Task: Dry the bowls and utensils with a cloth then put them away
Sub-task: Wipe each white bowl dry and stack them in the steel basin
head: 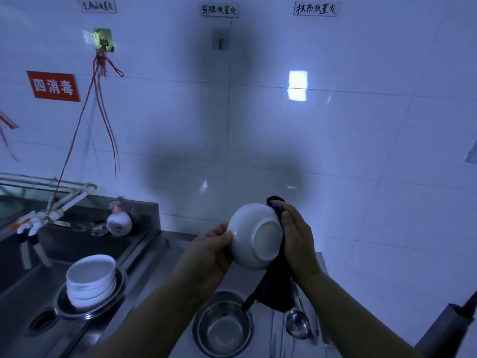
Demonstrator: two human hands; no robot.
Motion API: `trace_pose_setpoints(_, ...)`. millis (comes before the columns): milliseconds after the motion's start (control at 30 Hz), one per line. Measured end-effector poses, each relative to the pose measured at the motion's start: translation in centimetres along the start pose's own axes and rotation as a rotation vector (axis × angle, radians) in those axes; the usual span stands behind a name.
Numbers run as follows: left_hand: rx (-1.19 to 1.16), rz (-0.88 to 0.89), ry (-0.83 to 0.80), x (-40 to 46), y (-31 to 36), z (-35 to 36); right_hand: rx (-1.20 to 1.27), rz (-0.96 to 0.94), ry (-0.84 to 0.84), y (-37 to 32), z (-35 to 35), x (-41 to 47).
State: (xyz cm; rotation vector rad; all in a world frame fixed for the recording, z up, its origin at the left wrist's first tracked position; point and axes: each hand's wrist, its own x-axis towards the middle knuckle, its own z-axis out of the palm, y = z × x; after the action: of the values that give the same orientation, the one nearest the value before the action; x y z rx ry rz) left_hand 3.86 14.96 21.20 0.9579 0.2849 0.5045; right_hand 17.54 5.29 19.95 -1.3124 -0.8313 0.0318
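I hold a white bowl (254, 235) up over the steel counter, tilted so its underside faces me. My left hand (210, 250) grips its left rim. My right hand (296, 236) presses a dark purple cloth (275, 288) against the bowl's right side; the cloth hangs down below it. A stack of white bowls (90, 279) sits in a metal dish (113, 297) in the sink at the left. On the counter below my hands stand a steel bowl (223, 325) and a metal ladle (297, 324).
The steel sink (31, 275) with a drain hole (44, 322) lies at the left, a tap (64, 202) above it. A pink-topped soap bottle (118, 220) stands on the sink's back ledge. White tiled wall ahead. A dark object (446, 329) stands at the lower right.
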Motion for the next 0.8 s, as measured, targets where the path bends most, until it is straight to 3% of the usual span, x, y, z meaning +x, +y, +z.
trace_pose_setpoints(200, 0.277, 0.063, 0.059, -0.3, -1.2, 0.6, -0.207, -0.184, -0.202, 0.4, -0.7, 1.6)
trace_pose_setpoints(333, 0.467, 0.022, 0.122, -0.7, -1.7, -0.4, -0.223, -0.039, -0.345, 2.0, 0.3, 2.0)
trace_pose_setpoints(533, 0.368, 0.013, 0.243, -2.5, -1.6, -5.2, -0.141, 0.161, -0.425, 5.9, 4.4, 0.7)
trace_pose_setpoints(800, 0.439, 0.106, 0.410, -3.5, 3.5, -16.5, -0.309, 0.175, -0.494, 9.6, 12.1, -1.4)
